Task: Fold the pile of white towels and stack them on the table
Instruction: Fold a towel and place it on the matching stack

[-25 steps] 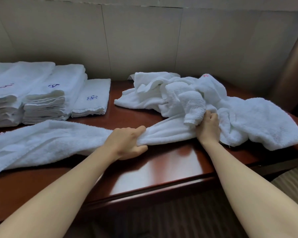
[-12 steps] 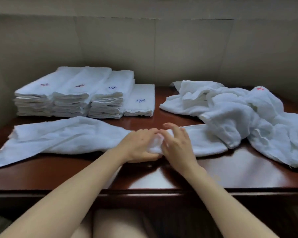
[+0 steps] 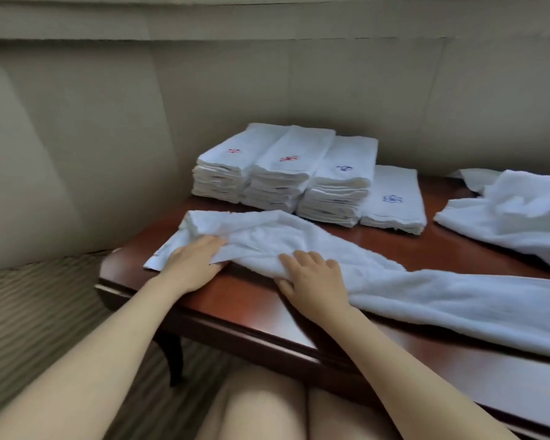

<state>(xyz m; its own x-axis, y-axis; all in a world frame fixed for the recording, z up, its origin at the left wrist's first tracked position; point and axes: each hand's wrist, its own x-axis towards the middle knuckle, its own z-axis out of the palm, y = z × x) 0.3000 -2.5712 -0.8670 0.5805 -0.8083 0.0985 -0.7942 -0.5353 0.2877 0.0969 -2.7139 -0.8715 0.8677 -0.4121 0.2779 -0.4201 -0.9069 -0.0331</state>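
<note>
One long towel [image 3: 346, 268] lay strung out along the table [image 3: 378, 249] front, short of the folded stacks [image 3: 299, 176] behind; left hand [image 3: 192, 260] and right hand [image 3: 313, 279] pressed it with relaxed, uncurled fingers, seemingly smoothing it for folding.

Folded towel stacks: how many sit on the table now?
4, in a row at the table's far side: two red-marked stacks, a blue-marked stack, and a lower blue-marked one rightmost.
</note>
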